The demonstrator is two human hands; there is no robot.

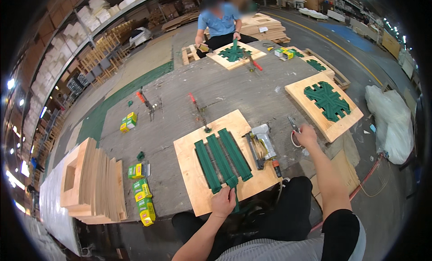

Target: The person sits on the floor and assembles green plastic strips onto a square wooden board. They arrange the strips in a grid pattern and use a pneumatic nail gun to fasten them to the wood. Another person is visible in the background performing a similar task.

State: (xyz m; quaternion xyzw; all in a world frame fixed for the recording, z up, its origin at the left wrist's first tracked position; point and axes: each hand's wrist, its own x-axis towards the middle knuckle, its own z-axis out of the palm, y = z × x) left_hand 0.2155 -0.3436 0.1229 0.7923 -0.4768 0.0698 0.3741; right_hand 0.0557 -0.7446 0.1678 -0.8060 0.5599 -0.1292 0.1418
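Observation:
A square plywood panel lies in front of me, with three green webbing straps side by side across its central opening. At the panel's near edge, my left hand is closed on the end of a green strap, whose tail hangs down below the fingers. My right hand, right of the panel, has its fingers at the handle loops of a pair of scissors, blades pointing away from me. Between the hands, a staple gun rests on the panel's right side.
Green-yellow boxes line the table's left, beside stacked wooden frames. Red-handled clamps stand mid-table. A panel with woven green webbing lies at the right. Across the table, a person handles another webbed panel.

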